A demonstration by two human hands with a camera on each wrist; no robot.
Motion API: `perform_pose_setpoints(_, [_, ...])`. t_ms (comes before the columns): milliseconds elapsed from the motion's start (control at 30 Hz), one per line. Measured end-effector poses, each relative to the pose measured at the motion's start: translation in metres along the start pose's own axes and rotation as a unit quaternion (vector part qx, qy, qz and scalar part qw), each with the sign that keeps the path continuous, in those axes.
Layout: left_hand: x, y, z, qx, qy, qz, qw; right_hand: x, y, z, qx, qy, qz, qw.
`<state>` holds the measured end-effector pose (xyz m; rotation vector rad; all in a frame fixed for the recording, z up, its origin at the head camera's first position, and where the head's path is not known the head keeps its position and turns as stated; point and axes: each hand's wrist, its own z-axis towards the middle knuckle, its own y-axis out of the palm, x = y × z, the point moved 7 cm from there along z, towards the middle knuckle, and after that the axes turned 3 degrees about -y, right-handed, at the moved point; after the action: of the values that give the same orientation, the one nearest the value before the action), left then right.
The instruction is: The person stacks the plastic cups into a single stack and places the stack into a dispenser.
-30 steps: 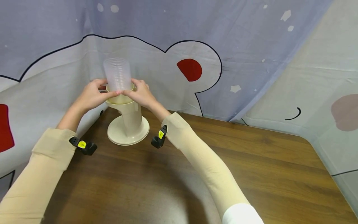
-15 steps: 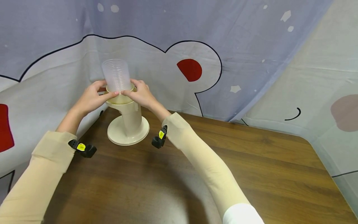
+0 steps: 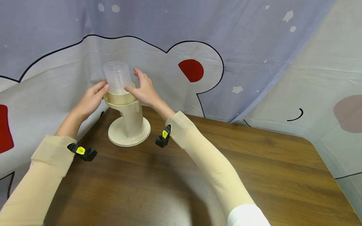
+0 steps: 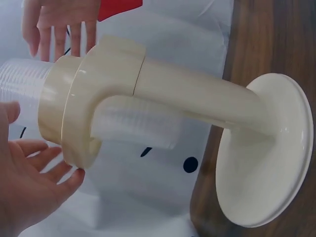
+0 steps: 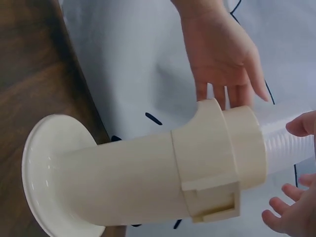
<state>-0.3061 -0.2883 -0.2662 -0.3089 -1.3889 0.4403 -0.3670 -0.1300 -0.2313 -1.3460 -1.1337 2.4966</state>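
A stack of clear plastic cups stands in the round top of a cream cup holder, which rises on a disc-shaped foot. Its lower cups show below the ring in the left wrist view. On the left side of the ring, my left hand lies with relaxed fingers; in the left wrist view the fingertips meet the ring's edge. My right hand is spread at the right of the cups, its thumb near the stack's front and its other fingers raised apart from it.
The holder is on a brown wooden table, close to its back left corner. Behind it hangs a patterned curtain in grey, white and red.
Both hands have parted from the cup stack: the left drew back leftward and the right opened, its fingers lifting. The stack sits slightly lower in the holder.
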Motion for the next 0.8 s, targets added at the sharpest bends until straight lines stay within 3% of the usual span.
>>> perform_pose_setpoints(100, [-0.007,0.003,0.001,-0.015,-0.018,-0.019,0.9995,-0.006,-0.006,0.001,0.013,-0.020,-0.024,0.999])
perform_pose_setpoints(233, [-0.015,0.009,0.001,-0.043,-0.036,-0.018,0.9983,-0.023,-0.012,0.002,0.015,-0.077,-0.072,0.994])
perform_pose_setpoints(400, [-0.019,0.010,0.001,-0.051,-0.052,-0.038,0.9966,-0.047,-0.008,0.007,-0.018,-0.138,-0.179,0.974])
perform_pose_setpoints(567, [-0.021,0.012,0.000,-0.065,-0.069,-0.086,0.9918,-0.060,0.003,0.010,-0.070,-0.144,-0.270,0.950])
perform_pose_setpoints(800, [-0.020,0.016,-0.001,-0.090,-0.080,-0.145,0.9821,-0.063,0.011,0.015,-0.093,-0.124,-0.308,0.939])
